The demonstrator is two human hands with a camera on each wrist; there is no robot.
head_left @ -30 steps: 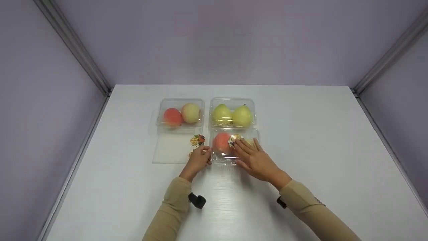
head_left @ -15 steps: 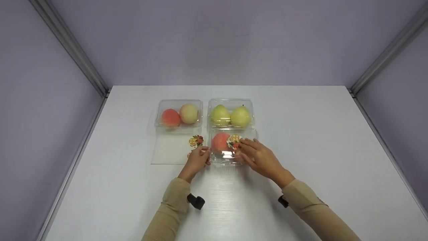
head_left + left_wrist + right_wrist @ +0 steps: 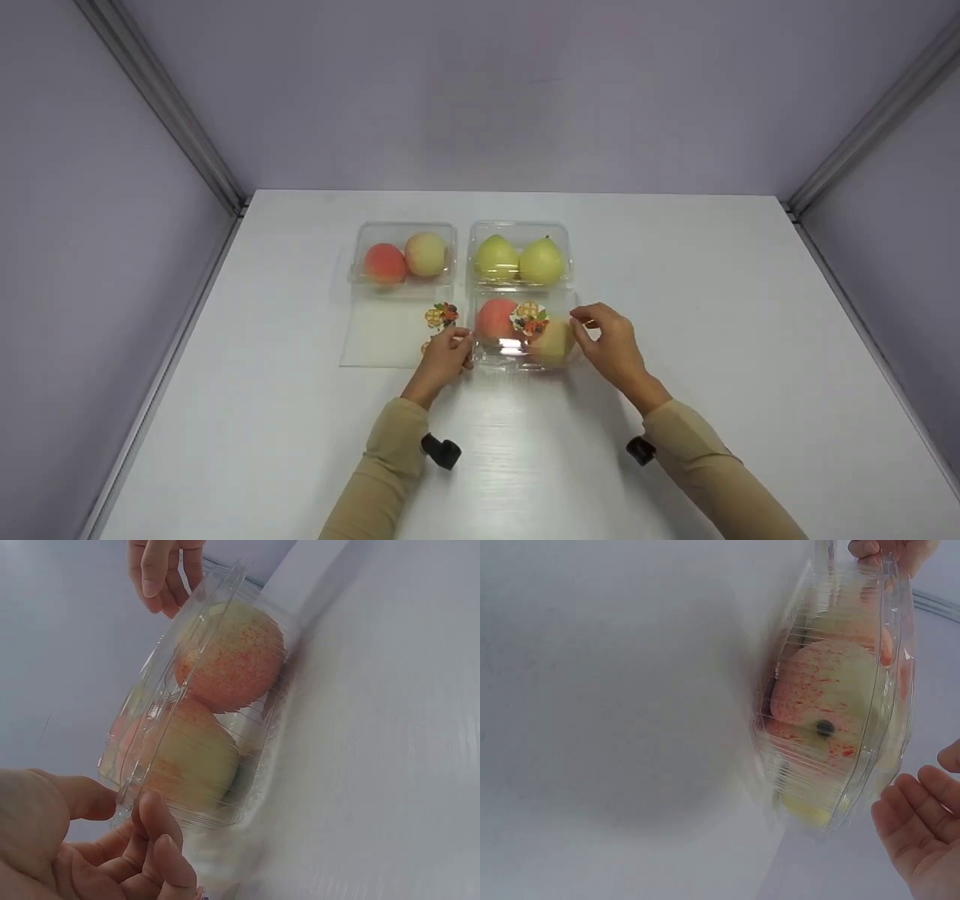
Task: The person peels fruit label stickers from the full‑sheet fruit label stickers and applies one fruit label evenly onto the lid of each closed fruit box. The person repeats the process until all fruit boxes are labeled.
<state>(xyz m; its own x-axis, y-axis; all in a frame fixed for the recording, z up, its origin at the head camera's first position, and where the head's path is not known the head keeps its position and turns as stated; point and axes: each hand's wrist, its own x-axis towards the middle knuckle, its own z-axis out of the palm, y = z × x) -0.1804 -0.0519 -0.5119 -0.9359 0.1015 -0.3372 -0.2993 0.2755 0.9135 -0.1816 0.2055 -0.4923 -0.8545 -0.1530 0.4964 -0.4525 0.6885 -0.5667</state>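
Note:
A clear plastic fruit box (image 3: 501,358) with two peaches (image 3: 232,656) inside stands at the front, its lid closed. On its lid lies a round sticker (image 3: 529,321) printed with waffle and berries. Thumb and forefinger of my left hand (image 3: 444,358) pinch the box's left rim, as the left wrist view shows. My right hand (image 3: 613,351) is at the box's right edge, its fingers (image 3: 915,814) extended beside the rim and holding nothing.
Behind stand two more clear boxes, one with two peaches (image 3: 426,255), one with two green pears (image 3: 541,261). A pale sheet (image 3: 379,334) bearing similar stickers (image 3: 441,315) lies left of the front box, partly under the left hand. Walls enclose the white table (image 3: 712,300).
My right hand has lifted off the sticker on the lid and moved right to the box's edge, uncovering the sticker and the second peach. The left hand keeps its grip on the rim.

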